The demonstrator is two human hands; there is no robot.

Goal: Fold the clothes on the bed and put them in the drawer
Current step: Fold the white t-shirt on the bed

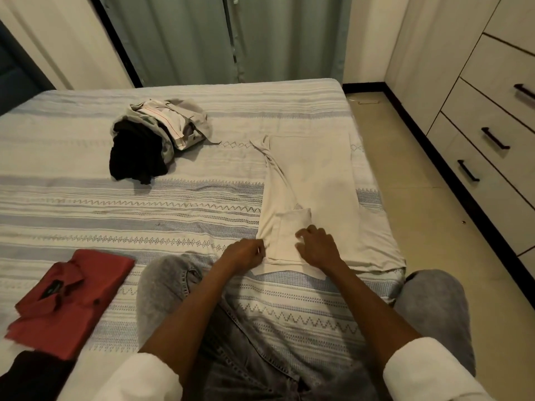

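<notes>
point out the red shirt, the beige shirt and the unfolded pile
red shirt [78, 296]: head view, middle of its folded front.
beige shirt [315, 180]: head view, flat middle panel.
unfolded pile [139, 151]: head view, black garment in it.

The person wears a white top with sleeves [428, 369] pushed up in thick rolled cuffs, forearms bare below them; faded grey denim jeans [173, 287] cover both legs, with pale stitched seams and what may be a pocket edge near the left knee [162, 273]; both hands are bare.

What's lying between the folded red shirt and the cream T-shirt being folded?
Head view: the person's grey-jeaned knee on striped bedspread, between red shirt and cream T-shirt.
</notes>
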